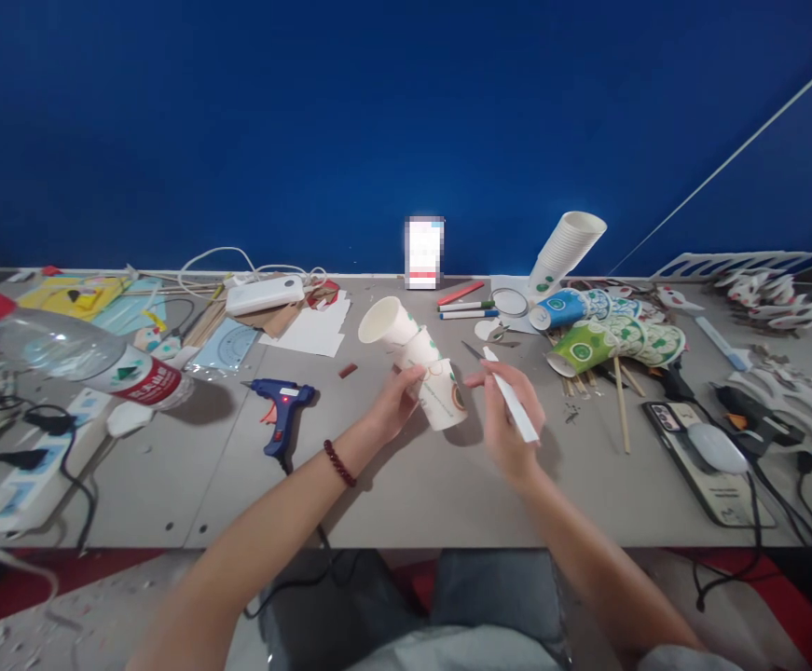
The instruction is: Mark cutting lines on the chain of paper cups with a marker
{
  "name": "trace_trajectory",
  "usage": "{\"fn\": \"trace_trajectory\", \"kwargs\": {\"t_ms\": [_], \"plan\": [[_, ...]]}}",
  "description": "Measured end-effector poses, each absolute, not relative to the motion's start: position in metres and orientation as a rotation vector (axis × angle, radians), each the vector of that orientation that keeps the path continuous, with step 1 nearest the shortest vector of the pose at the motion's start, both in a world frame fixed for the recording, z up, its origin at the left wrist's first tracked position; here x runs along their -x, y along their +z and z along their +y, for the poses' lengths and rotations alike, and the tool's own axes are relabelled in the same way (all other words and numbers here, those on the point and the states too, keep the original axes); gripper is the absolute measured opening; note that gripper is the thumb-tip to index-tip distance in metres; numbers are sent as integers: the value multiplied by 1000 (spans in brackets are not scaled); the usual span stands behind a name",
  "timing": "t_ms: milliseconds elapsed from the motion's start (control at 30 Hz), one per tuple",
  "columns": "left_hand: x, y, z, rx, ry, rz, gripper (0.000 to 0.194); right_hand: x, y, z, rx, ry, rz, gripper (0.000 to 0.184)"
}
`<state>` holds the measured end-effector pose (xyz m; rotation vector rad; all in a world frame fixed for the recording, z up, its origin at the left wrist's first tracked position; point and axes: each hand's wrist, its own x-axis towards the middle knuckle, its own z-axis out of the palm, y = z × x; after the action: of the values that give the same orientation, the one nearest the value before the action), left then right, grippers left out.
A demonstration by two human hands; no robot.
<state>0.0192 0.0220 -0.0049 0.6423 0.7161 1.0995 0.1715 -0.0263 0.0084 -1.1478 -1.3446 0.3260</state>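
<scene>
In the middle of the table, my left hand point(402, 403) is closed around a bent chain of white paper cups point(442, 396), joined end to end. The open mouth of the farthest cup points up and to the left. The nearest cup shows a printed green and brown pattern. My right hand point(512, 410) grips a knife point(517, 407) with a white handle, and its dark, narrow blade points up and left toward the cups. A small gap separates the blade from them. Left of my left hand lies a blue glue gun point(283, 396) with a lit red light.
A plastic bottle point(132, 373) lies tilted at left, above a power strip point(48, 466). Against the blue wall stands a lit phone point(424, 253). At right are a leaning stack of cups point(565, 252), green cups point(587, 345), wooden sticks point(622, 410) and another phone point(706, 475).
</scene>
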Motion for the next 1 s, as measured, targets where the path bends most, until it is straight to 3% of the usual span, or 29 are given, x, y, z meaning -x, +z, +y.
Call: {"fn": "trace_trajectory", "kwargs": {"t_ms": [233, 467, 800, 1000], "plan": [[-22, -4, 22, -626, 1243, 691, 37, -168, 1, -19, 1212, 523, -1356, 29], [-24, -2, 18, -641, 1215, 679, 51, -170, -4, -16, 1191, 647, -1288, 30], [-26, -8, 16, -639, 1200, 695, 58, -169, 10, -23, 1262, 359, -1464, 13], [-26, -9, 18, -682, 1228, 703, 40, -169, 10, -22, 1272, 264, -1438, 9]]}}
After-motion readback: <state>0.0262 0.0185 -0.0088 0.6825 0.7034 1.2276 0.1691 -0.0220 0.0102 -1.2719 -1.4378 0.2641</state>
